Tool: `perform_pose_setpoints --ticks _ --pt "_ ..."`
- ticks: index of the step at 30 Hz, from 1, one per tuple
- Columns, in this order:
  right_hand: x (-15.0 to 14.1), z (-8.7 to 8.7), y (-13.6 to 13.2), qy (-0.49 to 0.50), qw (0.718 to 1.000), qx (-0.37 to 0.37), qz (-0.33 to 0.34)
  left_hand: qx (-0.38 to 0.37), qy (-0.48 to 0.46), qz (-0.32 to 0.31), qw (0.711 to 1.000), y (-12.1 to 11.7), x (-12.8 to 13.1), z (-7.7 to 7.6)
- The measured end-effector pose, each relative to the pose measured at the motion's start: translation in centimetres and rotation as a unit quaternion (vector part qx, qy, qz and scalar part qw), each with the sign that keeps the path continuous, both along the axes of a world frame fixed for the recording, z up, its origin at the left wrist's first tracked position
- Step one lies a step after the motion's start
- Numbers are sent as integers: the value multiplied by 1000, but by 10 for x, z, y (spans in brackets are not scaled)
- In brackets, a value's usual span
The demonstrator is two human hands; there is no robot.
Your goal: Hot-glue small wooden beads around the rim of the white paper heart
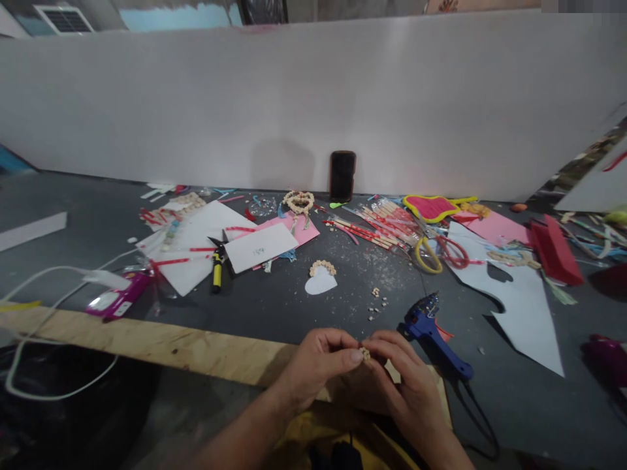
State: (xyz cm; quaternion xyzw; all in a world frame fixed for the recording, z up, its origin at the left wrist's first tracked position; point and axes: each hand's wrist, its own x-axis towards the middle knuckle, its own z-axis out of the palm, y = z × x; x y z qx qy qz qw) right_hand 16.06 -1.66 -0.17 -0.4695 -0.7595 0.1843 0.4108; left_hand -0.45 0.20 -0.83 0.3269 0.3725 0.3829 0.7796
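Between the fingertips of my left hand (326, 362) and my right hand (404, 375) is a small cluster of beige pieces (365, 353), pinched from both sides just over the table's front edge. Fingers cover part of it. Beyond my hands, a white paper heart (321, 282) lies on the dark table, with a curved row of similar beige pieces (323, 266) along its top. Several loose beige bits (376, 301) are scattered to its right. A blue hot glue gun (435, 333) rests close to my right hand, its nozzle pointing away.
Scissors with yellow and red handles (441, 253) lie right of centre, near wrapped red-patterned sticks (382, 225). Cut white paper (519, 307) and a red folded piece (556, 250) are at right. Yellow-black pliers (217, 264) and a purple device (120, 297) lie left. A phone (342, 175) leans against the white panel (196, 98).
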Motion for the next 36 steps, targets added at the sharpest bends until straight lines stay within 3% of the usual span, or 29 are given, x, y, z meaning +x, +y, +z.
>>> perform_pose_setpoints --ticks 5,16,21,36 --pt "-1 -3 -1 16 1000 17 6 15 27 4 1000 0 1 0" --pt "3 -3 -3 43 998 -41 23 -18 -1 -24 1000 2 -1 -4" --pt "0 -6 -3 58 998 -13 -11 -19 -18 7 1000 0 -1 -6" --pt "-2 -4 -3 62 998 9 15 -40 -16 -14 999 -2 -1 -1"
